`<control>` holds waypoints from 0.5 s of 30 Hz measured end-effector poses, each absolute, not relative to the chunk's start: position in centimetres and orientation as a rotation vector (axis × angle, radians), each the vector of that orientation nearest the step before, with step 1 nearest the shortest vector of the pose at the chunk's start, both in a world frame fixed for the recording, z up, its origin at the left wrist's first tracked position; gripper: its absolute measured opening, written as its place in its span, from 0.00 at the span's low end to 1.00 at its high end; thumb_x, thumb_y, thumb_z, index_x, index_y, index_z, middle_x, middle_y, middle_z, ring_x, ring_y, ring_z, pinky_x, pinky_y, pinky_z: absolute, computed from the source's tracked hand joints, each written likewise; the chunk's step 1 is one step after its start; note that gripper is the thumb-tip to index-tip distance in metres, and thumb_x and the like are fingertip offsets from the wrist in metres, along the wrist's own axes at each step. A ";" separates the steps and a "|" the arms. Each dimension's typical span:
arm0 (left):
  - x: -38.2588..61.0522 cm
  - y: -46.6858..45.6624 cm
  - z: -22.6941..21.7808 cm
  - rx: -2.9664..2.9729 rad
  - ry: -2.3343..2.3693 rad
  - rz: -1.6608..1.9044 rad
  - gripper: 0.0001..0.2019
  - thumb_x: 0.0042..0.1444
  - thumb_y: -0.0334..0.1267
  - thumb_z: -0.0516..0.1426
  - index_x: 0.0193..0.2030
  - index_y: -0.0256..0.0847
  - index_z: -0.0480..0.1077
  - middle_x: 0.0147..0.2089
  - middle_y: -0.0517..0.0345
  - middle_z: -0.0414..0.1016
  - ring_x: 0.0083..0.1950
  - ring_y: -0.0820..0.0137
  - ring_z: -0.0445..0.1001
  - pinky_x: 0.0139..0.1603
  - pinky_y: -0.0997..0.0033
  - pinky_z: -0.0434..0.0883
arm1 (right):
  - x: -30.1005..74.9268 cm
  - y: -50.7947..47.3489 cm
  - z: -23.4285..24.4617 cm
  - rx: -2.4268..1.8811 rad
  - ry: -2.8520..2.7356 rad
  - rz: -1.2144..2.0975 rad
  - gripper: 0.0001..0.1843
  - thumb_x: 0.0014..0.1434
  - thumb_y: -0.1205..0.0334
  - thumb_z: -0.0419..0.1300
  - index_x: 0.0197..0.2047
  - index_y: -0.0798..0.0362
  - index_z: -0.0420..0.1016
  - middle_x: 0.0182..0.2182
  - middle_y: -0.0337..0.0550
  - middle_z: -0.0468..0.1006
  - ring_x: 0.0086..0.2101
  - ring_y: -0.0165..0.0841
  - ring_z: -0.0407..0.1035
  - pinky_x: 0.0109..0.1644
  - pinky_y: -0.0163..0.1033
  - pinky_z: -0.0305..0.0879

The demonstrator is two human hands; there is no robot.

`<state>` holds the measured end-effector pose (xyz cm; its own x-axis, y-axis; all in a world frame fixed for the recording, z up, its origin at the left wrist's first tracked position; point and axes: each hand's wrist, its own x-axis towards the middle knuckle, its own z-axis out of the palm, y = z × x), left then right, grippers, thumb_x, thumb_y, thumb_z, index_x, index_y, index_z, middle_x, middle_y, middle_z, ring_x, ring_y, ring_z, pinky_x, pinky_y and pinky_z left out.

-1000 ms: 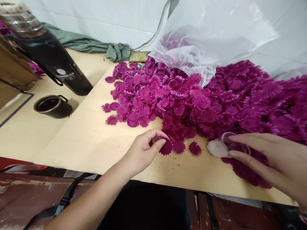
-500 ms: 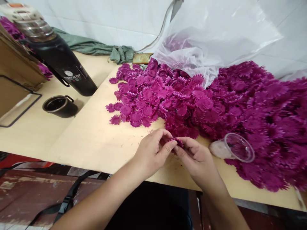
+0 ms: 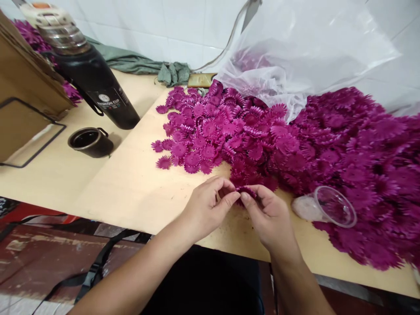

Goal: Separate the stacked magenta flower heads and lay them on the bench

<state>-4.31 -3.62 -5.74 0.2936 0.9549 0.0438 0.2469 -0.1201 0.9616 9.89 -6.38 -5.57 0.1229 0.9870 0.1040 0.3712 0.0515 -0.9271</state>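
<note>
A single magenta artificial flower is pinched between my two hands, just above the table's near part. My left hand is closed, its thumb and fingertips at the flower's left edge. On the other side, my right hand grips the flower between thumb and index finger. My fingers cover much of the flower. Right beyond my hands spreads a large heap of loose magenta artificial flowers, running off to the right. A clear plastic cup lies on its side right of my right hand, with something whitish at its base.
At the left stand a black bottle and a dark cup beside a cardboard box. A clear plastic bag rises behind the heap, and a green cloth lies along the wall. The pale table has its edge just before me.
The flower between my fingers now shows more of its edge, and my right hand has shifted slightly. The whole view has moved a little, so the things sit further right.
</note>
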 end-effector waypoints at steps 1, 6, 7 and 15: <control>-4.3 -3.6 -5.7 1.569 1.132 0.903 0.07 0.54 0.41 0.55 0.32 0.40 0.67 0.30 0.60 0.70 0.31 0.71 0.68 0.32 0.71 0.66 | 9.9 -6.3 -5.5 -1.479 -1.427 0.822 0.07 0.56 0.59 0.57 0.32 0.53 0.73 0.26 0.41 0.78 0.27 0.32 0.71 0.32 0.37 0.68; -4.3 -3.6 -5.9 1.543 1.091 0.834 0.09 0.54 0.44 0.55 0.31 0.40 0.67 0.30 0.59 0.70 0.30 0.72 0.67 0.32 0.70 0.66 | 9.6 -6.2 -5.4 -1.505 -1.513 0.678 0.10 0.59 0.59 0.53 0.27 0.51 0.66 0.19 0.36 0.69 0.21 0.29 0.63 0.25 0.34 0.61; -4.2 -3.6 -5.9 1.542 1.088 0.833 0.09 0.54 0.44 0.55 0.30 0.40 0.67 0.29 0.59 0.70 0.30 0.72 0.67 0.32 0.71 0.66 | 9.5 -6.1 -5.5 -1.513 -1.501 0.653 0.12 0.60 0.58 0.52 0.25 0.51 0.64 0.18 0.35 0.66 0.20 0.28 0.61 0.24 0.33 0.59; -3.8 -3.9 -5.3 1.628 1.051 0.965 0.12 0.51 0.36 0.58 0.43 0.40 0.68 0.37 0.56 0.72 0.36 0.70 0.70 0.36 0.70 0.70 | 9.3 -5.3 -6.3 -1.517 -1.353 0.815 0.21 0.60 0.48 0.53 0.21 0.51 0.62 0.18 0.35 0.64 0.21 0.28 0.60 0.24 0.34 0.58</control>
<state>-3.80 -3.91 -5.26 0.3227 0.9388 0.1203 0.2002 -0.1919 0.9608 9.27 -5.32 -6.30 0.1782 0.9793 0.0960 0.3734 0.0230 -0.9274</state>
